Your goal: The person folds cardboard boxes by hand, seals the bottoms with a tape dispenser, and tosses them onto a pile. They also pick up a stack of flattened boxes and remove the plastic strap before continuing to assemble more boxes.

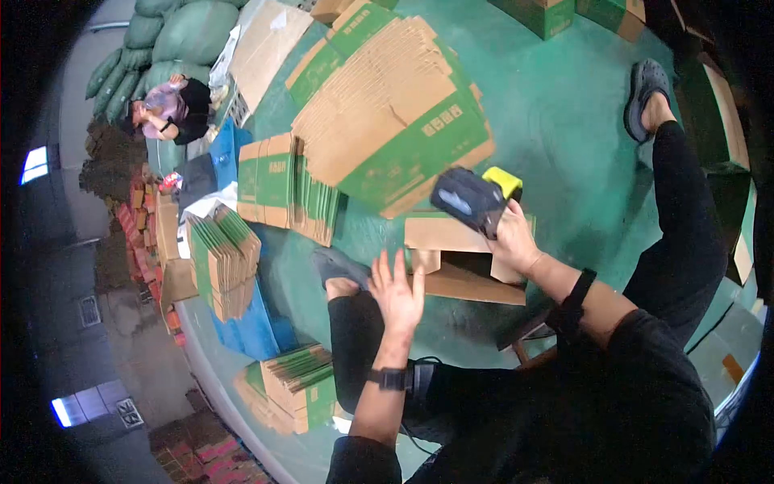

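Observation:
My right hand (516,240) is closed around a black-and-yellow hand tool (470,202); blur hides its exact kind. The tool is above the far side of a brown and green carton (451,235) between my legs. Part of this carton's flaps stand open over a dark inside. My left hand (397,297) is held up at the carton's left side, fingers spread, holding nothing.
Beyond the carton lies a large fanned stack of flattened cartons (379,105). More flat bundles (274,181) lie to the left, near a blue sheet (250,323). Made-up boxes (540,16) stand at the top right. Another person (173,113) sits by green sacks (193,36).

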`<state>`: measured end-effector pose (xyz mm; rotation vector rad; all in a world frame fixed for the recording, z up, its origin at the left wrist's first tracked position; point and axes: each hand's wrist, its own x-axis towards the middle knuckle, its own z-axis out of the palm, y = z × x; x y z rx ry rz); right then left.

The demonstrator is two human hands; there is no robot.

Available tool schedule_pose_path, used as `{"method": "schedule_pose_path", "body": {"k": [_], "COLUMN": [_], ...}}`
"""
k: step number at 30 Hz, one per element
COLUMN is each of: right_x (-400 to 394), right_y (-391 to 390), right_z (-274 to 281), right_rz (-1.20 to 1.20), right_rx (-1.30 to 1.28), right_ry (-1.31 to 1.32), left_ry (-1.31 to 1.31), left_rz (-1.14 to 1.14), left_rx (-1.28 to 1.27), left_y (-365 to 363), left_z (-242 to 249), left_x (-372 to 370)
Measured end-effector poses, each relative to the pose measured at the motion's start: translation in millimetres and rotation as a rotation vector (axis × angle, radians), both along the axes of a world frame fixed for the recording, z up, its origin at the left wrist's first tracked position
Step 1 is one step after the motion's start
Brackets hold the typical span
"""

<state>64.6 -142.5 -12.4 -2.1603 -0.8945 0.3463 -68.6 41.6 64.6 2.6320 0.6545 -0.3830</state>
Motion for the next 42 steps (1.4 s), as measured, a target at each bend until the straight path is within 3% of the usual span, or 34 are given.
{"method": "schedule_pose_path", "body": {"k": [1,2,4,5,6,8,9,11,12,13,14,16,18,19,21,22,24,26,28,29,32,37,39,42], "right_x": [0.9,7.1,12.2,13.7,19.4,23.8,23.0,7.2,-4.4,-10.6,-3.0,-2.2,-2.8,-1.7,3.8,1.7,6.1,28.5,47.0,54.1,47.0,22.1,17.9,-2.6], "right_y": [2.1,2.8,3.5,2.6,4.3,5.3,14.0,27.8,33.8,41.1,48.9,42.4,45.7,45.0,47.1,41.1,36.8,34.6,50.3,62.6,99.7,174.2,208.3,255.5], "right_z": [3.3,6.5,13.0,27.3,34.8,41.6,46.1,29.4,5.6,-16.9,-7.4,14.0,13.1,10.4,4.8,2.7,15.9,46.5,120.0,147.9,194.8,192.1,158.6,137.3], "right_rz": [-0.049,-0.030,-0.065,-0.029,-0.001,-0.049,0.016,-0.033,-0.029,-0.076,0.120,0.239,0.089,0.081,0.092,0.130,0.224,0.370,0.593,0.696,0.634,0.533,0.640,0.625], "right_rx": [0.188,0.184,0.272,0.222,0.208,0.087,0.224,0.164,0.106,0.358,0.107,-0.024,0.041,-0.044,-0.003,-0.019,0.086,-0.075,-0.099,0.047,-0.291,-0.229,-0.243,-0.544], "right_ry": [-0.068,-0.094,-0.133,0.008,-0.010,0.177,-0.022,-0.238,-0.326,0.247,-0.172,-0.360,-0.270,-0.379,-0.555,-0.571,-0.342,-0.533,-0.526,-0.602,-0.141,0.133,0.029,0.006], "left_ry": [-0.390,-0.504,-0.524,-0.437,-0.363,-0.454,-0.421,-0.442,-0.401,-0.295,-0.211,-0.162,-0.390,-0.431,-0.548,-0.398,-0.399,-0.466,-0.618,-0.664,-0.645,-0.576,-0.585,-0.594], "left_rz": [-0.003,-0.063,0.126,0.160,0.186,0.221,0.245,0.278,0.338,0.324,0.317,0.250,0.259,0.269,-0.214,-0.347,-0.380,-0.328,-0.343,-0.328,-0.289,-0.262,-0.272,-0.306], "left_rx": [0.119,0.235,0.251,0.261,0.263,0.248,0.237,0.285,0.160,0.281,0.408,0.379,0.343,0.346,0.155,-0.133,-0.117,-0.074,-0.005,0.017,-0.049,-0.090,-0.098,-0.114], "left_y": [7.5,3.4,-5.0,-6.6,-6.7,-11.1,-14.9,-20.9,-27.1,-28.8,-26.6,-27.9,-22.2,-24.3,-30.2,-39.5,-48.1,-51.8,-56.3,-58.2,-58.9,-55.8,-54.3,-52.3], "left_z": [-15.7,-17.3,-36.2,-46.9,-55.5,-64.7,-62.0,-67.2,-59.0,-69.8,-77.0,-65.3,-78.3,-65.5,-40.1,-49.0,-50.7,-55.5,-73.4,-76.7,-75.8,-63.0,-64.2,-66.2], "left_x": [-7.4,4.6,43.8,51.3,60.5,65.4,63.4,62.4,58.5,59.7,68.9,54.8,60.2,54.7,27.1,7.9,-5.4,1.2,5.2,4.9,4.3,3.5,1.8,2.2]}}
